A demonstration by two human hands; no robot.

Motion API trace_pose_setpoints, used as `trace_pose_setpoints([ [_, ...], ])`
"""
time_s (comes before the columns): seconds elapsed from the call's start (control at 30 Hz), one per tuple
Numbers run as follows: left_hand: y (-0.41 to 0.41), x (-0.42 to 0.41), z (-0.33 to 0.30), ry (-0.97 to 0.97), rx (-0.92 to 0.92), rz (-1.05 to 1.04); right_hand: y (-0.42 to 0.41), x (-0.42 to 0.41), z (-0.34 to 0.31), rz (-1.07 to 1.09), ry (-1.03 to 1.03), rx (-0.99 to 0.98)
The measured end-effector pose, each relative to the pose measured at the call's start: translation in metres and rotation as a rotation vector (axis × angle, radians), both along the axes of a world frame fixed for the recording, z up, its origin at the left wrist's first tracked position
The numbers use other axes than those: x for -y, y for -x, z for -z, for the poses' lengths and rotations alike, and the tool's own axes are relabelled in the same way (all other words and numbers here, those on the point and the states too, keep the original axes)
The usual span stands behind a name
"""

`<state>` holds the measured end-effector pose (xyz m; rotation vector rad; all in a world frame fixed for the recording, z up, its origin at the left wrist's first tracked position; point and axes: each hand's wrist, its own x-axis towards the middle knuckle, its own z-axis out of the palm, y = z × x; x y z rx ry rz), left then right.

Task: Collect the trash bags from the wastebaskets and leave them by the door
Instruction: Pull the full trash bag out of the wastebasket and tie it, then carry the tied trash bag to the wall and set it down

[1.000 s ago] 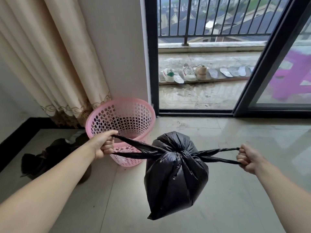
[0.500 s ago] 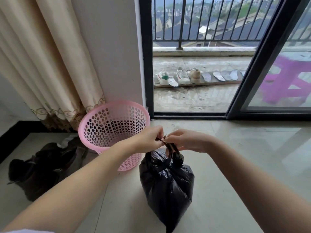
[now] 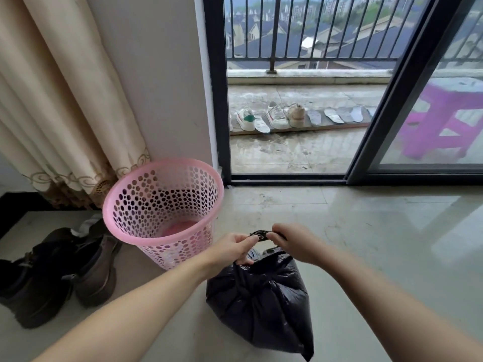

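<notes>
A full black trash bag (image 3: 261,304) hangs low over the tiled floor in front of me. Its twisted ends rise to a loop at the top. My left hand (image 3: 231,250) and my right hand (image 3: 294,242) pinch those ends close together, just above the bag. The pink perforated wastebasket (image 3: 130,194) stands upright to the left of the bag, with no bag inside it. Beyond it is the open sliding balcony door (image 3: 392,100).
Dark shoes (image 3: 52,270) lie on the floor at the left, beside the wastebasket. A beige curtain (image 3: 60,100) hangs behind. Outside, shoes and insoles (image 3: 287,117) line a board on the balcony, and a purple stool (image 3: 444,118) shows through the glass.
A second ago my hands pulled the bag's ends wide apart with the bag lifted. They have come together over the bag, which now hangs lower.
</notes>
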<state>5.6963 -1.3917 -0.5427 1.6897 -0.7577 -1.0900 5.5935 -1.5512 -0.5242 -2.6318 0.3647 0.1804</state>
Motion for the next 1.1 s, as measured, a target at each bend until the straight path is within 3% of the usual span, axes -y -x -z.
trace_pose_setpoints([
  [0.27, -0.003, 0.016, 0.026, -0.119, 0.135, -0.019, 0.012, 0.007, 0.038, 0.012, 0.107, -0.014],
  [0.4, 0.01, 0.011, -0.002, -0.289, 0.406, 0.159, 0.032, -0.004, 0.018, -0.006, 0.067, -0.181],
  [0.5, 0.015, 0.008, -0.04, -0.36, 0.529, 0.278, 0.042, -0.007, -0.023, -0.044, 0.06, -0.268],
  [0.7, 0.022, -0.005, -0.139, -0.385, 0.501, 0.298, 0.053, -0.019, -0.117, -0.097, 0.124, -0.245],
  [1.1, 0.049, -0.034, -0.409, -0.418, 0.512, 0.359, 0.076, -0.042, -0.375, -0.074, 0.064, -0.245],
])
